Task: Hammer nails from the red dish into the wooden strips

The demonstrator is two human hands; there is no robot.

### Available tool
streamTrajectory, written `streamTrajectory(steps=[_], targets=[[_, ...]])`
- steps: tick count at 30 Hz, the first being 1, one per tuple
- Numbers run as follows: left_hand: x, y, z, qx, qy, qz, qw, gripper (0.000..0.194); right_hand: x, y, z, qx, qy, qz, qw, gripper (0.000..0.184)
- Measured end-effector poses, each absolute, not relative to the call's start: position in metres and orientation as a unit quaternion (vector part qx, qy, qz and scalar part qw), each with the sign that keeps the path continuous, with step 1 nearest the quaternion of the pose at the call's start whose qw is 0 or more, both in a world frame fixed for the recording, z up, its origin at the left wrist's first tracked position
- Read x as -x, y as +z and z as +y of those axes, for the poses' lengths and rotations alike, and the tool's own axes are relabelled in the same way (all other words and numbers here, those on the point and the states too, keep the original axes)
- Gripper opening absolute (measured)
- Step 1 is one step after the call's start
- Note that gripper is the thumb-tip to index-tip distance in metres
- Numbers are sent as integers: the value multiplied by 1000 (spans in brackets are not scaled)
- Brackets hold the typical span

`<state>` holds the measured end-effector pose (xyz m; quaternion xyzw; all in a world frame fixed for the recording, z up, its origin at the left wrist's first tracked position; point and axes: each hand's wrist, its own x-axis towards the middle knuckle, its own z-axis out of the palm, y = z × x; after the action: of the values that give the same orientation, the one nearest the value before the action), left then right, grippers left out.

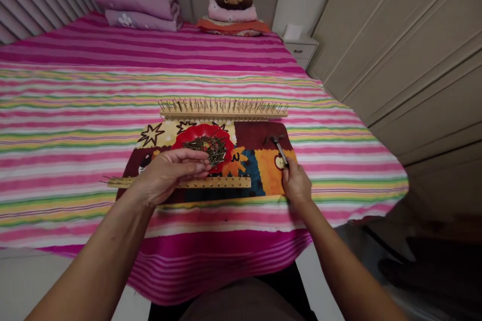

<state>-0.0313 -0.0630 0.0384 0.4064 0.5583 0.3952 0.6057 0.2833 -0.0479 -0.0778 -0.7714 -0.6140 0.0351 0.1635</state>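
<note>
My left hand (171, 170) hovers at the near edge of a red plate (190, 135) heaped with small dark nails (209, 146); its fingertips are pinched together, and what they hold is too small to see. My right hand (296, 183) is closed round the handle of a small hammer (278, 146), whose head points away from me. A wooden strip with a few nails (218, 182) lies just under my left hand. A second wooden strip (222, 110), bristling with several upright nails, lies farther back. All rest on a colourful patterned mat (263, 160).
The mat lies on a bed with a pink striped sheet (75, 110). Folded purple bedding (135, 7) and a plush toy on pillows (233, 10) sit at the head. A white nightstand (301, 45) and beige wardrobe doors (406, 60) stand to the right.
</note>
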Motion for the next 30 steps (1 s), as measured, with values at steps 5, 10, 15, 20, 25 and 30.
streamTrajectory(steps=[5,10,15,20,25,30], targets=[[-4,25,-97,-427,385,559,597,34,-281,-75,-49,778,36,-608,154,40],[-41,4,-116,-456,399,555,571,23,-280,-74,-48,784,37,-600,155,41],[-67,-17,-113,-355,475,563,576,31,-279,-72,-49,783,35,-603,149,41],[-86,-40,-116,-316,501,559,581,24,-278,-69,-54,785,31,-602,143,40],[-95,-64,-112,-417,512,592,462,6,-280,-73,-50,770,43,-616,158,42],[-94,-70,-112,-529,513,594,323,8,-278,-70,-52,776,44,-609,159,42]])
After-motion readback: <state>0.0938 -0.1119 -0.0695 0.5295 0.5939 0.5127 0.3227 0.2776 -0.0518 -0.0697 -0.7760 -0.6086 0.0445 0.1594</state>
